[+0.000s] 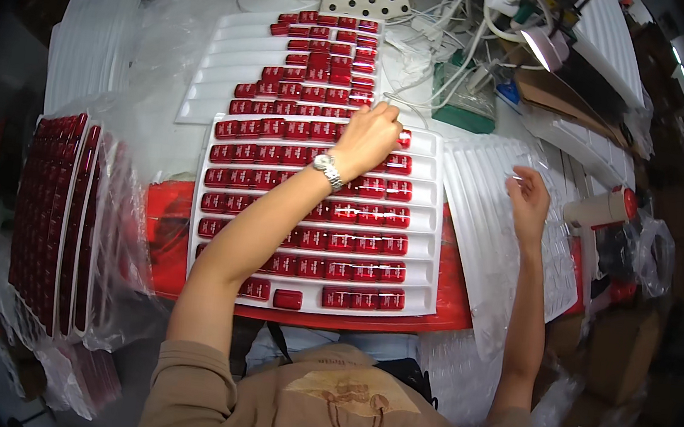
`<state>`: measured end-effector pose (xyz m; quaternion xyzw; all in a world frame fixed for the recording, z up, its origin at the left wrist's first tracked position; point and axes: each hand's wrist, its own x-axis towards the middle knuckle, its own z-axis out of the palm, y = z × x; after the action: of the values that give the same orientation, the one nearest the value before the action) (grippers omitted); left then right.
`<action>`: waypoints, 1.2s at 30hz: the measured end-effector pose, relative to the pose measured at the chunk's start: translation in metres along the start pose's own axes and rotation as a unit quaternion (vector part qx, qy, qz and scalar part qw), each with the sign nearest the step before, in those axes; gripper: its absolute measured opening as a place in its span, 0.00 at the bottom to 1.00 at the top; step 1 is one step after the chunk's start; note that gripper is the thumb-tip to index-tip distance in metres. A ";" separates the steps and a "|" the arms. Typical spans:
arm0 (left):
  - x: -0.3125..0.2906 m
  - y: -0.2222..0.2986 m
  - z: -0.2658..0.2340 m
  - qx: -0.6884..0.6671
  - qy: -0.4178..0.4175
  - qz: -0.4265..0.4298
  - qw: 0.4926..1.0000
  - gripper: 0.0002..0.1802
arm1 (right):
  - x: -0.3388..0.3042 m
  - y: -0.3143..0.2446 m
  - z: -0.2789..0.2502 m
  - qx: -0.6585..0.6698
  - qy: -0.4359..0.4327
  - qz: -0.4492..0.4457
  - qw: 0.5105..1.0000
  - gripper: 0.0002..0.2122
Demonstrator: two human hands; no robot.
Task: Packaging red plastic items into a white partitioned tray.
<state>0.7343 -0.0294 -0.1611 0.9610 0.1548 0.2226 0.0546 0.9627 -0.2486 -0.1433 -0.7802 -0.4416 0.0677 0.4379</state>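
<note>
A white ribbed tray [310, 303] lies before me, with rows of small glossy red box-shaped pieces [362, 299] in its channels. In the nearest row, one red piece [287, 299] sits apart from its neighbours, with gaps either side. My left hand [369, 140], a silver watch at its wrist, is over the right part of the tray's farthest row. Its fingers are curled closed and the tips are hidden, so what they hold cannot be made out. My right hand [529, 206] is raised over stacked white trays at the right, fingers bent and apart, holding nothing visible.
Behind lies a second white tray [218, 59], partly filled with red pieces. Wrapped stacks of filled trays [46, 216] stand at the left. White trays [475, 219], a green box [463, 105], cables and a lit lamp [543, 49] crowd the right. Red sheeting [166, 220] covers the near table.
</note>
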 end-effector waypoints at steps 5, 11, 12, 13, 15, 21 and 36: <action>-0.016 0.014 -0.019 -0.295 0.079 -0.054 0.951 0.15 | 0.008 -0.076 0.020 0.374 -0.203 0.163 0.890 0.06; -0.017 0.048 -0.028 -0.437 0.125 -0.144 0.879 0.16 | 0.015 -0.102 0.067 0.442 -0.077 0.050 0.892 0.09; -0.015 0.053 -0.027 -0.421 0.137 -0.142 0.885 0.16 | 0.013 -0.104 0.075 0.432 -0.026 0.039 0.901 0.08; -0.011 0.057 -0.027 -0.406 0.149 -0.139 0.891 0.15 | 0.011 -0.103 0.084 0.420 0.028 0.028 0.907 0.08; -0.011 0.056 -0.016 -0.433 0.147 -0.177 0.871 0.15 | 0.009 -0.099 0.096 0.395 0.076 -0.021 0.915 0.08; -0.010 0.056 -0.014 -0.449 0.143 -0.174 0.865 0.14 | 0.007 -0.104 0.095 0.410 0.147 -0.008 0.900 0.04; 0.010 0.018 0.012 -0.048 0.050 -0.056 0.996 0.16 | -0.018 0.014 -0.012 -0.426 -0.080 -0.131 0.891 0.11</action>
<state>0.7533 -0.0432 -0.1647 0.9348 0.2000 0.2743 0.1049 0.9671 -0.2732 -0.1515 -0.8188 -0.5599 -0.1226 0.0309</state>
